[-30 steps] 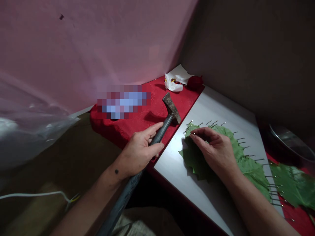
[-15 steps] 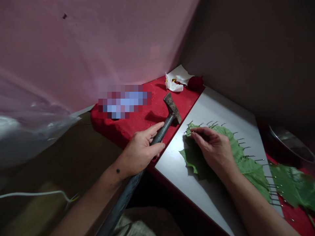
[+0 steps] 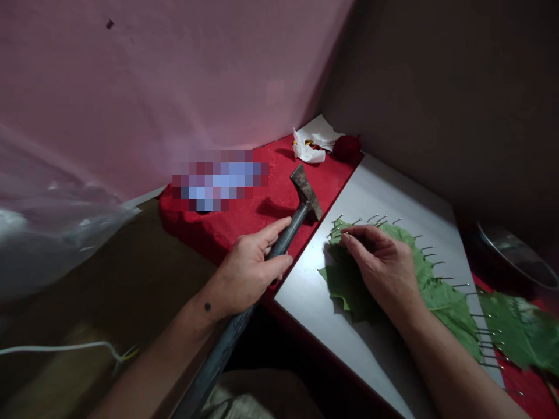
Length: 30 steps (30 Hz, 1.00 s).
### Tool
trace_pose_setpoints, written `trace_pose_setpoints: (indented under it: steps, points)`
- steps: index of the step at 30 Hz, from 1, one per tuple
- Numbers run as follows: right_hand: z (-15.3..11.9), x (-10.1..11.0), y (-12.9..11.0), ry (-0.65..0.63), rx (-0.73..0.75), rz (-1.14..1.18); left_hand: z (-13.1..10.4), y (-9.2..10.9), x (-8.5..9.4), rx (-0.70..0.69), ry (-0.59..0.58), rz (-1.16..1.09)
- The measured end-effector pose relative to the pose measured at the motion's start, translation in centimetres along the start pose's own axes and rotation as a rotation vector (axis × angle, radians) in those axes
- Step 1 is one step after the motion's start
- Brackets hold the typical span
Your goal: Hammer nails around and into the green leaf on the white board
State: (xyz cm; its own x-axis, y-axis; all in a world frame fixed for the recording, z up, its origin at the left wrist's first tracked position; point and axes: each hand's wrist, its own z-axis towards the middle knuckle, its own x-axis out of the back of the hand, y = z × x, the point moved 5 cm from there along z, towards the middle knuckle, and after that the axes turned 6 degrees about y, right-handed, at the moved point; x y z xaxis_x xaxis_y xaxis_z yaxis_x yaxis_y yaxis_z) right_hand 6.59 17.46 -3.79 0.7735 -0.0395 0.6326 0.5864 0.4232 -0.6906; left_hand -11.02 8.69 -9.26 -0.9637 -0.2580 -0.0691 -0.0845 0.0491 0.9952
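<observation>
Green leaf [image 3: 449,308] likely tears easily, so steady the nail [image 3: 348,234] your right hand [image 3: 388,259] seemingly pinches between nearly meeting fingers, left hand [image 3: 247,267] curled around the hammer [image 3: 290,231].

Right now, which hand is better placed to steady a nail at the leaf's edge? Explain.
Probably the right hand: its fingertips seem to pinch a nail over the leaf; the left hand holds the hammer.
</observation>
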Motion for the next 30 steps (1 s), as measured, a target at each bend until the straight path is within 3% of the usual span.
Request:
trace_pose_setpoints:
  steps: [7, 30]
  points:
    - [-0.04, 0.41, 0.10, 0.069, 0.012, -0.002, 0.08, 0.10, -0.04, -0.001, -0.003, -0.006]
    - [0.03, -0.54, 0.27, 0.003, 0.113, -0.096, -0.03, 0.42, -0.17, 0.010, -0.008, -0.005]
